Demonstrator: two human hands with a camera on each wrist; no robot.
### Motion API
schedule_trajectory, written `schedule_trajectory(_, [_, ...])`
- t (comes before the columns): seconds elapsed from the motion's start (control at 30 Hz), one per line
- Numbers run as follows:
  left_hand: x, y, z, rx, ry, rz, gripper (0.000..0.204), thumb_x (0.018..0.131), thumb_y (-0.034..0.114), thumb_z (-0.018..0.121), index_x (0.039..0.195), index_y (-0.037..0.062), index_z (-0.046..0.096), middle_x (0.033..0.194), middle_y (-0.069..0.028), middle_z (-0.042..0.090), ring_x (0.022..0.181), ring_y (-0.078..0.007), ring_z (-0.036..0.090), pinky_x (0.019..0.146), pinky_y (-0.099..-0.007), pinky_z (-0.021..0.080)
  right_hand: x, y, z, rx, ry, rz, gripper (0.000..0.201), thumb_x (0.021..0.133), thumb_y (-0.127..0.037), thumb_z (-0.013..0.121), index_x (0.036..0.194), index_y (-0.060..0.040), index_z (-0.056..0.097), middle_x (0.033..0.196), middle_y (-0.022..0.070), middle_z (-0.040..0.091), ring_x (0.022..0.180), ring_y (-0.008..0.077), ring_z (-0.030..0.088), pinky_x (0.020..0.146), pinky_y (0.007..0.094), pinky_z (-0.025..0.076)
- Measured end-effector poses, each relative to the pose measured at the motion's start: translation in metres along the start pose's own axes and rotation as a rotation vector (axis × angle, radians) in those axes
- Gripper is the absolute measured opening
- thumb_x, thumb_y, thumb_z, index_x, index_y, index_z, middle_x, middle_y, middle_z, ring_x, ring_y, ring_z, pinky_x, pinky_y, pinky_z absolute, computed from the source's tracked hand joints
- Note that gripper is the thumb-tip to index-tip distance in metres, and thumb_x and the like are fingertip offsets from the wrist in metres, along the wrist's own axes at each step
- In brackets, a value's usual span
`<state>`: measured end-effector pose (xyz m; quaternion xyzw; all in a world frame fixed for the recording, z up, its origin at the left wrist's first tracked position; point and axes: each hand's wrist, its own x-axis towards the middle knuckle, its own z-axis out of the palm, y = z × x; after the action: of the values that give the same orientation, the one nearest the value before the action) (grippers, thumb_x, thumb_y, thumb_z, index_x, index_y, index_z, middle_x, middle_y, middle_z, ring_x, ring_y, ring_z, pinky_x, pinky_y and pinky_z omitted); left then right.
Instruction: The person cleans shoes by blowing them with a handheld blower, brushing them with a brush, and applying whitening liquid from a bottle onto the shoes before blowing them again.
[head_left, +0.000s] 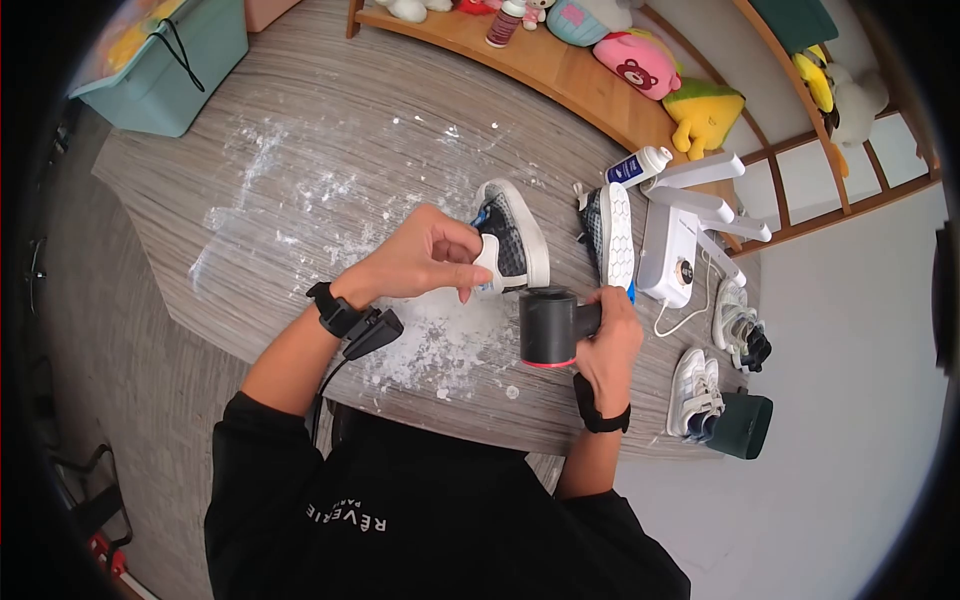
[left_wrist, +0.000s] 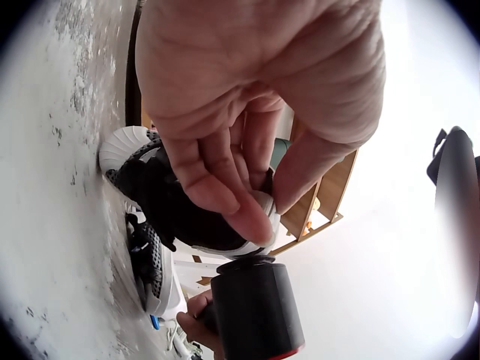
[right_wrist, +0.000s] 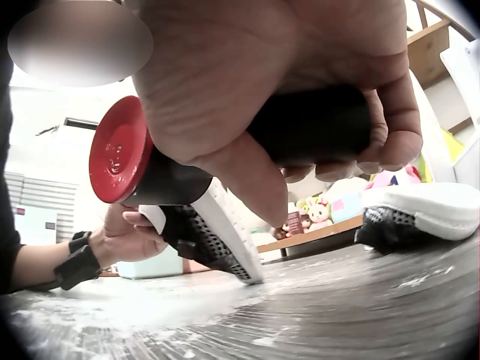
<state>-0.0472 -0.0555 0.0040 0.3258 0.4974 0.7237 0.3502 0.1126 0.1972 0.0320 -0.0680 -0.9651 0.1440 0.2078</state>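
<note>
My left hand (head_left: pixel 420 258) pinches the heel end of a black-and-white mesh sneaker (head_left: pixel 513 240), thumb on one side and fingers at the collar. The sneaker is tilted, and its toe end meets the table in the right wrist view. My right hand (head_left: pixel 612 340) grips the handle of a black handheld electric scrubber (head_left: pixel 547 325) with a red end cap (right_wrist: pixel 118 154). The scrubber's round head (left_wrist: pixel 245 263) is right at the sneaker's white heel edge in the left wrist view. The matching sneaker (head_left: pixel 615 235) lies on its side to the right, sole showing.
White residue (head_left: pixel 440 345) is spread over the wood-grain table (head_left: pixel 330 90). Right of the sneakers stand a white router (head_left: pixel 672 250) with antennas and a bottle (head_left: pixel 640 165). More shoes (head_left: pixel 692 395) sit at the right edge. A wooden shelf (head_left: pixel 560 75) with plush toys borders the back; a teal bin (head_left: pixel 165 90) stands back left.
</note>
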Motion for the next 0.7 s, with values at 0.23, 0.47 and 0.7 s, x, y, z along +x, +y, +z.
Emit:
schedule_trajectory(0.23, [0.003,-0.008,0.005,0.035,-0.029,0.050,0.009,0.087,0.000,0.078,0.087,-0.0073,0.072,0.082,-0.0075,0.065,0.070,-0.0146,0.068,0.062,-0.0277,0.055,0.000,-0.022,0.000,0.029,-0.145,-0.057,0.034,0.057,-0.003,0.070,0.089,-0.0062,0.058,0.086,0.0138,0.061,0.082,0.0400,0.062,0.063,0.0476,0.046])
schedule_trajectory(0.47, [0.005,-0.012,0.005,0.208,0.002,0.113,0.020,0.089,0.002,0.077,0.075,-0.0029,0.063,0.074,-0.0042,0.060,0.066,-0.0111,0.069,0.064,-0.0253,0.049,-0.001,-0.005,-0.006,-0.032,-0.151,0.042,0.032,0.056,-0.004,0.072,0.085,-0.0057,0.059,0.078,0.0156,0.064,0.073,0.0414,0.064,0.060,0.0474,0.046])
schedule_trajectory(0.7, [0.005,-0.013,0.005,0.326,-0.039,0.032,0.014,0.084,-0.001,0.078,0.080,-0.0045,0.065,0.079,-0.0063,0.062,0.068,-0.0134,0.066,0.066,-0.0284,0.049,0.001,-0.016,0.001,0.041,-0.242,-0.017,0.032,0.055,-0.006,0.072,0.084,-0.0057,0.059,0.079,0.0166,0.067,0.070,0.0428,0.064,0.058,0.0479,0.045])
